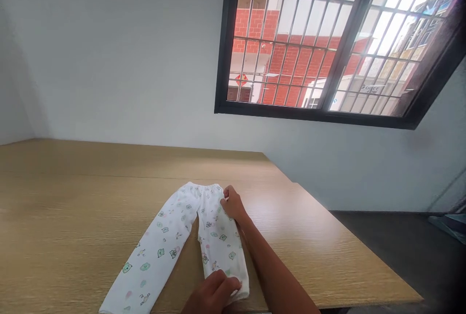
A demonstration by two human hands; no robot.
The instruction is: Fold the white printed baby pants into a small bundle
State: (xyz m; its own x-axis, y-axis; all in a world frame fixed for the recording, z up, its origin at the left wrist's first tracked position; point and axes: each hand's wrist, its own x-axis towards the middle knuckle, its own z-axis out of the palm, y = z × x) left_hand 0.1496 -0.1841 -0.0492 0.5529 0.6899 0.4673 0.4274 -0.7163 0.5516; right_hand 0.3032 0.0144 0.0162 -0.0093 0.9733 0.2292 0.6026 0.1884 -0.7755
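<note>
- Wall: pale grey, plain, fills the upper part of the view and meets the far edge of the table.
- Window: black-framed, upper right, tilted in the view; metal bars across the glass, a red-brick building and bright sky behind them.
- Table: light wood grain, broad, one seam running across it from left to right. Its right edge slants away toward the wall corner; dark floor shows beyond that edge.
- Pants: small, white, printed with little green and pink figures. They lie flat on the table, near the person, waistband at the far end and the two legs spread apart toward the near edge. The left leg runs long toward the lower left of the view; the right leg lies shorter and straighter, its hem at the near edge of the table.
- Right hand: arm stretched forward along the right side of the pants. Fingers rest on the right corner of the waistband, bent and pinching at the fabric edge; whether cloth is truly caught between the fingers cannot be told from this angle.
- Left hand: low in the view, partly cut off by the bottom edge. Lies on the hem of the right leg, fingers curled over and onto the cloth, pressing or gripping it there.
- Hands well apart from each other, one at each end of the same right side of the pants.
</note>
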